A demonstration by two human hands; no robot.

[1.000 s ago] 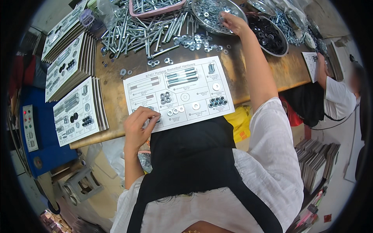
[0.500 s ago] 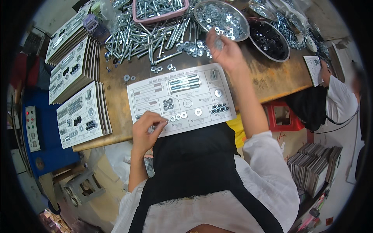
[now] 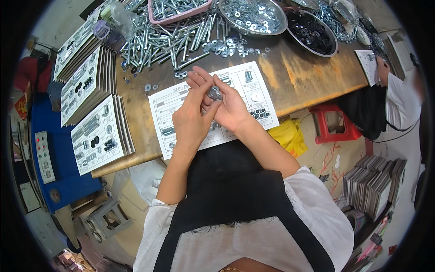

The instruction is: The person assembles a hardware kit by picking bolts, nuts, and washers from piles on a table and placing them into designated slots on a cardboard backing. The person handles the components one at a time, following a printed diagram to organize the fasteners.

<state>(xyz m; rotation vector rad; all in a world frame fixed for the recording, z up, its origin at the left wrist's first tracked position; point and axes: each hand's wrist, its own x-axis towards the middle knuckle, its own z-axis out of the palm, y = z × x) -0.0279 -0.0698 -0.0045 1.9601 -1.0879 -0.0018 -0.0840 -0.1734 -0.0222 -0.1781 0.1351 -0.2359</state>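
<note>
**Right grip (image 3: 230, 111): washers (image 3: 215, 94) held; left grip (image 3: 188, 118): positioned at the same parts**

Left grip: back of hand upward, thumb and index fingertips slightly parted at the washers. Whether it pinches one cannot be told. Right grip: palm upward, half-closed, cupping several washers. The washers are flat, silver-grey rings with a metallic sheen, overlapping in the palm hollow; their exact count is hidden by the fingers. They are located above the middle of the white hardware card (image 3: 161, 115).

Layout, left to right:

- Card stacks (image 3: 97, 140): fanned rows along the left end of the worktop (image 3: 299, 97), each top face showing hardware.
- Bolt pile (image 3: 167, 41): long silver shanks in mixed directions, beside a pink tray (image 3: 181, 20) of similar parts.
- Hardware card: set at a slight tilt near the front edge, divided by ruled lines; the hands cover its centre. A group of dark-centred nuts (image 3: 258, 113) shows at lower right.
- Loose washers (image 3: 226, 49): scattered beyond the card.
- Metal bowl (image 3: 254, 32): round, filled with silver washers.
- Second bowl (image 3: 324, 55): holds black parts.
- Co-worker's hand (image 3: 383, 70): at a smaller-looking card (image 3: 366, 63), far right.
</note>
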